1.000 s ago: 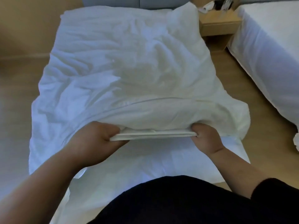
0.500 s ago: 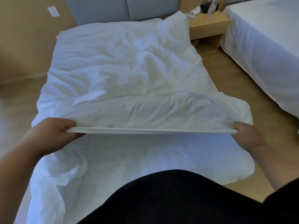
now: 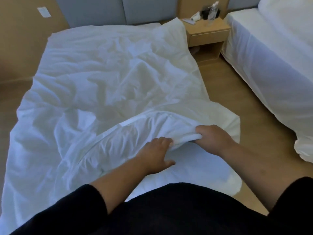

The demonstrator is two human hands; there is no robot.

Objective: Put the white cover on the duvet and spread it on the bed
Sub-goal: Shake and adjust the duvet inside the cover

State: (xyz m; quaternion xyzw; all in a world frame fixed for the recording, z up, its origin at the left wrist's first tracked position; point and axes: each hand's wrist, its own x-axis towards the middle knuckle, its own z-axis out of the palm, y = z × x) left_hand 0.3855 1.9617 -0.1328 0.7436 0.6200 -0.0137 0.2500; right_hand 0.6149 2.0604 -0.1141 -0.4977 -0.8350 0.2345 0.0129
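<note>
White cover (image 3: 108, 78) lies crumpled across the bed (image 3: 94, 28), reaching from the headboard (image 3: 105, 11) end at 12 o'clock down to the near edge at 6 o'clock. Its near hem is lifted in a fold toward 4 o'clock.

Right hand (image 3: 213, 141): fingers curled round the bunched hem, gripping it, raised slightly off the bed.

Left hand (image 3: 154, 153): just beside the right, at its 8 o'clock. Fingers reach into the same fold of fabric, thumb spread on the lower layer; whether it grips or only presses cannot be told.

Duvet itself not distinguishable from the cover.

Nightstand (image 3: 207, 33) at 1 o'clock, a clear bottle (image 3: 212, 11) on top. Second bed (image 3: 274, 53) at 2 o'clock, white sheet. Wood floor (image 3: 225, 89) between the beds.
</note>
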